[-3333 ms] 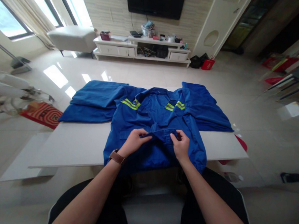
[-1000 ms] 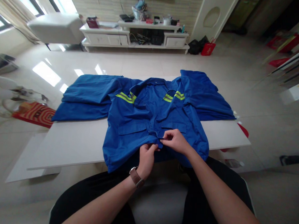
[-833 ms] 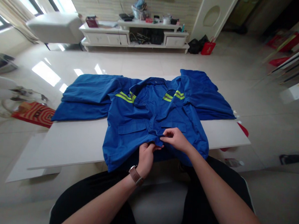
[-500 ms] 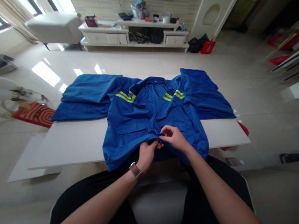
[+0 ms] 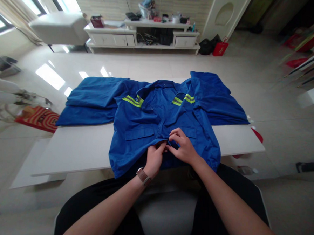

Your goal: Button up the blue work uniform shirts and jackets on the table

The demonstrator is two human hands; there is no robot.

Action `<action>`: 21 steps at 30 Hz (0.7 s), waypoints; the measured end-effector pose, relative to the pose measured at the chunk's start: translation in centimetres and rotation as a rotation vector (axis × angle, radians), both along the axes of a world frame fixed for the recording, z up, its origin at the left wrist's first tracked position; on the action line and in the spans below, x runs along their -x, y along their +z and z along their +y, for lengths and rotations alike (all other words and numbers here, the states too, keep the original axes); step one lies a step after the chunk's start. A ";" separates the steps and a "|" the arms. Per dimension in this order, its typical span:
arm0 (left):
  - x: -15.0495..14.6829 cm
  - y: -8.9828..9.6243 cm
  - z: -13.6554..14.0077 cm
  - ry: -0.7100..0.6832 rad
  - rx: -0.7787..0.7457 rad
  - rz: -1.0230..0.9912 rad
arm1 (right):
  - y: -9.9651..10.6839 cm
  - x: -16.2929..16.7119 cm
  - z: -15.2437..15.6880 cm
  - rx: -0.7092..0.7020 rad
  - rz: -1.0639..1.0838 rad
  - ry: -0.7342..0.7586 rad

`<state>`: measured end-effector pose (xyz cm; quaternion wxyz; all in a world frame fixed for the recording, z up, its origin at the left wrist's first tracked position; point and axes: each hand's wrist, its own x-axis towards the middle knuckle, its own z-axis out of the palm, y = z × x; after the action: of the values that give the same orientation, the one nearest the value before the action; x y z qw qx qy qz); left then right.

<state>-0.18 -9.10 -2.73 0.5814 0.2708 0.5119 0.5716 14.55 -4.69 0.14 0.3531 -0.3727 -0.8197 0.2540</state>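
Across the middle of the white table [image 5: 73,151], in the head view, lies a blue jacket [image 5: 134,146], its collar [image 5: 161,84] toward the far edge and its hem hanging over the near edge. Yellow-green striped bands [image 5: 131,100] cross both sides of the chest, and a pocket flap [image 5: 139,132] sits on the left front. Layered blue cloth spreads from the jacket toward the table's left end [image 5: 92,100] and toward its right end [image 5: 218,99]; the near left corner is bare board.

At the near edge, the left hand [image 5: 154,161] pinches the front hem, thumb near the border and other fingers partly hidden by cloth. A brown-strapped watch [image 5: 143,176] circles that wrist. Just beside it, the right hand [image 5: 183,148] is curled, thumb and fingertips close to the lower end of the front opening; whether they grip the cloth I cannot tell.

Beyond the left end is a red printed bag [image 5: 38,118]. Past the far edge, well apart, a white cabinet [image 5: 111,40] stands against the wall.
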 end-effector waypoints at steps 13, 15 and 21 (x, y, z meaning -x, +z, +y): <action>0.1 1.1 0.0 -0.031 -0.014 0.095 | 0.1 0.1 0.3 0.103 0.043 0.001; 0.1 1.2 0.1 -0.047 -0.016 0.098 | 0.1 0.2 0.2 0.109 0.039 -0.001; 0.2 1.7 0.0 -0.040 -0.013 0.171 | 0.3 0.6 -0.2 0.125 -0.033 -0.053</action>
<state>-0.33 -9.07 -1.07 0.5451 0.3325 0.5505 0.5378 13.96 -4.93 0.47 0.3222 -0.4196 -0.7978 0.2891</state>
